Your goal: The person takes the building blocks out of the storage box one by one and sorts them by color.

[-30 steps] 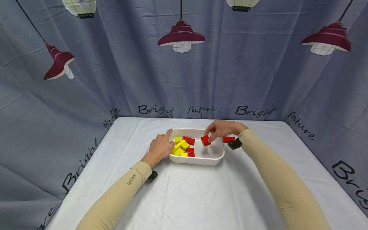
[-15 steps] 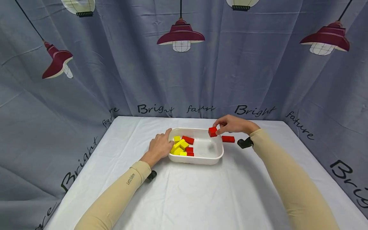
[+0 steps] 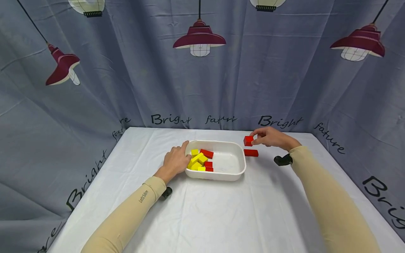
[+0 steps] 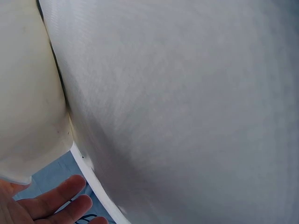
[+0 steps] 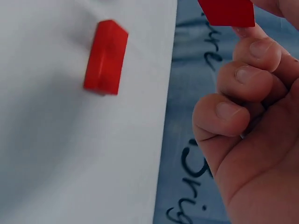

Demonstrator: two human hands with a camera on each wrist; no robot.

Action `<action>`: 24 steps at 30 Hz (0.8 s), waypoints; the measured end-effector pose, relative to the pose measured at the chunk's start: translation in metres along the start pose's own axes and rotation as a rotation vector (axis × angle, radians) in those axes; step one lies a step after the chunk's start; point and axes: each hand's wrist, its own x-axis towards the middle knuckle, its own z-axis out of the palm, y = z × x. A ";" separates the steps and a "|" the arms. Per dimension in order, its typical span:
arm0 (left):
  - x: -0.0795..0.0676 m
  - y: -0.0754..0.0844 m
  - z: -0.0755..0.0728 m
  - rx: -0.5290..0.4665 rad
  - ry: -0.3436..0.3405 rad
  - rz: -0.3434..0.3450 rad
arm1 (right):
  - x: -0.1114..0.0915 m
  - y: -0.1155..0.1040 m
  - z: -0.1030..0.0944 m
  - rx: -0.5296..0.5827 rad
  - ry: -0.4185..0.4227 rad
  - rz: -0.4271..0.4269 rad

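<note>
My right hand [image 3: 272,137] pinches a red block [image 3: 248,141] between thumb and fingertips, above the table beyond the white tray's [image 3: 227,177] right end. In the right wrist view this held red block [image 5: 230,11] shows at the top edge, and the other fingers are curled in. A second red block [image 3: 251,153] lies flat just outside the tray's right end. My left hand [image 3: 176,160] grips the tray's left rim, thumb over the edge. In the left wrist view the tray's outer wall [image 4: 28,93] hides most of that grip.
Several yellow blocks [image 3: 202,160] lie piled in the tray's left part, with a few red blocks [image 3: 207,153] beside them. A white cloth covers the table [image 3: 215,214]. A blue-grey printed curtain [image 3: 202,88] hangs behind it and along both sides.
My right hand has carried the red block up from inside the tray, over its right rim, and off to the right. The left hand and the tray have stayed in place.
</note>
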 end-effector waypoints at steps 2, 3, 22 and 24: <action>0.000 0.000 0.000 0.003 -0.001 -0.001 | -0.001 0.009 -0.002 0.006 0.010 0.009; 0.000 0.000 0.000 0.003 -0.004 -0.002 | -0.002 0.014 -0.002 0.010 0.016 0.013; -0.001 0.001 -0.001 0.007 -0.006 -0.003 | -0.009 0.069 0.002 0.085 0.100 0.116; -0.001 0.001 -0.001 0.004 -0.003 -0.002 | -0.009 0.073 0.003 0.088 0.107 0.129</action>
